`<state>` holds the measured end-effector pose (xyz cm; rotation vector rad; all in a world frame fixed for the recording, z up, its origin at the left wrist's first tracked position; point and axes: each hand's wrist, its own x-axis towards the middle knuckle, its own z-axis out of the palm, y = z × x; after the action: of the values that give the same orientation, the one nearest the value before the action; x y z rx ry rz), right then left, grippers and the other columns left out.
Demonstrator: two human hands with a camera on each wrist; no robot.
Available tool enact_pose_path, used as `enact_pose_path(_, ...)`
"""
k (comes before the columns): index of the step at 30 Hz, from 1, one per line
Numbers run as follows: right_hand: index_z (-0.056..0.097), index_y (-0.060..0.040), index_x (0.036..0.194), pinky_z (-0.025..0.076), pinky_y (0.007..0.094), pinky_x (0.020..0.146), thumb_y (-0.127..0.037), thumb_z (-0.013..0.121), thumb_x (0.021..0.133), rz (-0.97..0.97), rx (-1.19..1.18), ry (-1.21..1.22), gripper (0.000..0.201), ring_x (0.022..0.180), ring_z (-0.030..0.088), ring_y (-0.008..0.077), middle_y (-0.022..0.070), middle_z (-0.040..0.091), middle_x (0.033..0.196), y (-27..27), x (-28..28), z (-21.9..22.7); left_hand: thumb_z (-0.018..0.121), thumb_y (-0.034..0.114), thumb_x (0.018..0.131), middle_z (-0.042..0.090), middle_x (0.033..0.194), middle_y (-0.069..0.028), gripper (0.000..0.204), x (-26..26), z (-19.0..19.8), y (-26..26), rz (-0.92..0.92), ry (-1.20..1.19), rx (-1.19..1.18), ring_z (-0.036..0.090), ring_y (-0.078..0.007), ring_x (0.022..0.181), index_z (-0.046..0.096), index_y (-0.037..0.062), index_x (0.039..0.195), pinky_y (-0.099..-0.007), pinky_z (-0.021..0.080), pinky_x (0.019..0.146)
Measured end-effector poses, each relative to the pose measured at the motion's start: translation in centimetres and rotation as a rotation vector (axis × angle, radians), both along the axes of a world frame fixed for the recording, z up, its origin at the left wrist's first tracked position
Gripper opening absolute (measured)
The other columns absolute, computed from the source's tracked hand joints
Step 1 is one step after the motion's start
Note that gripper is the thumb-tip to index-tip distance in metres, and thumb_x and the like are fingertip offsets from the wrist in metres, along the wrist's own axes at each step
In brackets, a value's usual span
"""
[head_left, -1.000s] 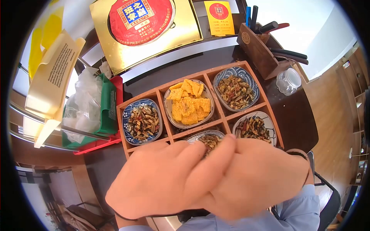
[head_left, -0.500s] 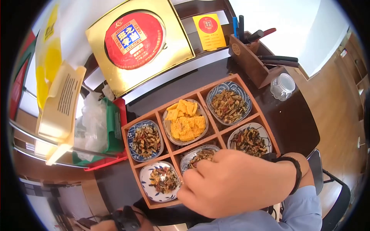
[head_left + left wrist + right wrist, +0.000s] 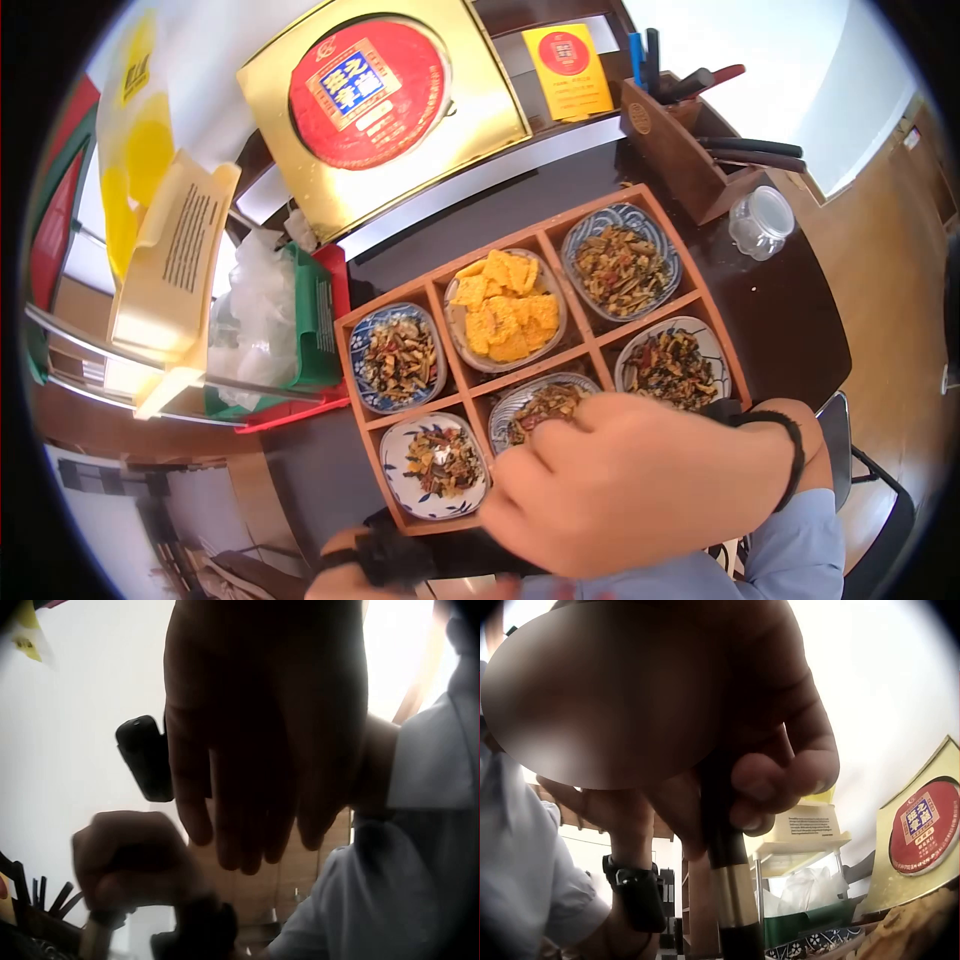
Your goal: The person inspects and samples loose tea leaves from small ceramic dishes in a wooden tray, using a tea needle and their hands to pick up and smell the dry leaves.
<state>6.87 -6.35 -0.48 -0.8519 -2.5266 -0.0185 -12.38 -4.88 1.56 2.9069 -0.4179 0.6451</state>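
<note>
From the head camera: my right hand (image 3: 640, 485) hovers over the near edge of the wooden tray (image 3: 545, 232), its knuckles bunched and covering part of the near middle bowl (image 3: 540, 405). The tray is my landmark. In it sit six bowls: yellow crackers (image 3: 503, 305) in the far middle compartment, dark mixed snacks in the others, among them the near left bowl (image 3: 435, 463). My left hand (image 3: 385, 565) is only a sliver at the bottom edge, below the tray's near left corner, wearing a black strap; its fingers are out of sight here. Beyond the tray stands a gold box with a red disc (image 3: 375, 90); to the tray's far right are a wooden tool holder (image 3: 680, 140) and a small glass jar (image 3: 760, 222); to its left, a green-and-red packet with clear plastic (image 3: 290, 320).

From the left wrist camera: my left hand (image 3: 262, 742) hangs in silhouette, fingers straight and close together, holding nothing. Below it my right fist (image 3: 131, 859) is curled round something slim.

From the right wrist camera: my right hand (image 3: 705, 735) has thumb and fingers clamped on a slender dark stick with a gold band (image 3: 731, 885), which points down toward the tray's rim beside a blue-patterned bowl. What the stick is, I cannot tell.
</note>
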Motion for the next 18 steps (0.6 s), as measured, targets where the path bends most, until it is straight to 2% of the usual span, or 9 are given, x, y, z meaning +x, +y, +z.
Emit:
enact_pose_path(1,0.049,-0.0094,0.064,0.031,0.0223,0.041,-0.018,0.058,0.065,-0.027,0.009,-0.030,0.012,0.050,0.044,0.0099,-0.0017,0.039,0.058,0.0,0.2,0.3,0.063,0.016,0.076,0.065,0.088,-0.0033,0.018,0.1,-0.8,0.5,0.130,-0.023,0.051,0.061,-0.0144,0.079,0.068,0.0082,0.091,-0.0293,0.049,0.065)
enact_pose_path(2,0.049,-0.0105,0.063,0.030,0.0222,0.041,-0.018,0.058,0.064,-0.061,0.017,-0.063,0.012,0.050,0.043,0.0093,-0.0024,0.039,0.058,-0.2,0.4,0.6,0.066,0.012,0.068,0.062,0.079,-0.0028,0.028,0.2,-0.9,0.9,0.287,-0.130,0.002,0.059,-0.0162,0.068,0.067,0.0062,0.095,-0.0287,0.045,0.055)
enact_pose_path(4,0.049,-0.0118,0.063,0.028,0.0220,0.041,-0.019,0.058,0.062,-0.140,0.062,-0.060,0.012,0.050,0.042,0.0086,-0.0034,0.038,0.059,-0.8,0.5,0.7,0.070,0.041,0.066,0.059,0.067,-0.0035,0.033,0.1,0.3,3.3,0.274,-0.040,0.125,0.053,-0.0169,0.049,0.062,0.0088,0.068,-0.0283,0.035,0.042)
enact_pose_path(8,0.049,-0.0120,0.063,0.028,0.0231,0.041,-0.020,0.060,0.062,-0.078,-0.007,0.000,0.013,0.051,0.042,0.0095,-0.0025,0.037,0.058,-0.3,0.2,-1.1,0.070,0.034,0.065,0.056,0.060,-0.0021,0.029,1.0,-0.8,3.4,0.445,-0.146,-0.003,0.050,-0.0168,0.044,0.058,0.0073,0.064,-0.0275,0.033,0.040)
enact_pose_path(10,0.050,-0.0118,0.063,0.028,0.0235,0.041,-0.020,0.060,0.062,-0.027,-0.080,0.058,0.014,0.051,0.042,0.0098,-0.0020,0.038,0.058,-0.2,0.0,-1.1,0.069,0.032,0.066,0.053,0.055,-0.0018,0.029,1.1,0.0,3.4,0.519,0.105,-0.007,0.051,-0.0178,0.044,0.056,0.0061,0.063,-0.0274,0.033,0.040)
enact_pose_path(11,0.051,-0.0110,0.065,0.028,0.0241,0.041,-0.020,0.060,0.063,-0.043,-0.030,0.063,0.013,0.050,0.042,0.0103,-0.0014,0.040,0.059,-0.3,0.1,-0.3,0.069,0.032,0.066,0.053,0.055,-0.0018,0.029,1.1,-0.2,3.6,0.520,0.104,-0.009,0.051,-0.0178,0.044,0.056,0.0061,0.063,-0.0274,0.033,0.040)
enact_pose_path(13,0.053,-0.0101,0.067,0.028,0.0246,0.041,-0.019,0.061,0.063,-0.053,0.014,0.069,0.012,0.049,0.042,0.0109,-0.0007,0.042,0.060,-0.5,0.2,0.0,0.069,0.032,0.068,0.055,0.057,-0.0026,0.028,0.9,-1.0,3.8,0.513,-0.025,0.148,0.053,-0.0175,0.045,0.061,0.0048,0.070,-0.0269,0.034,0.040)
enact_pose_path(16,0.057,-0.0094,0.071,0.027,0.0243,0.040,-0.018,0.060,0.063,-0.056,0.022,-0.025,0.013,0.049,0.043,0.0113,-0.0003,0.045,0.061,-0.8,0.4,-0.6,0.068,0.030,0.070,0.057,0.058,-0.0031,0.028,1.4,-0.9,3.3,0.574,0.067,0.075,0.054,-0.0170,0.045,0.065,0.0034,0.080,-0.0267,0.035,0.040)
enact_pose_path(18,0.059,-0.0098,0.075,0.029,0.0246,0.041,-0.018,0.061,0.062,-0.026,-0.020,0.079,0.015,0.049,0.046,0.0118,-0.0001,0.045,0.058,-0.2,0.0,-1.5,0.068,0.026,0.069,0.057,0.057,-0.0026,0.027,1.7,-0.9,3.5,0.569,0.085,0.062,0.055,-0.0169,0.046,0.066,0.0031,0.084,-0.0268,0.036,0.040)
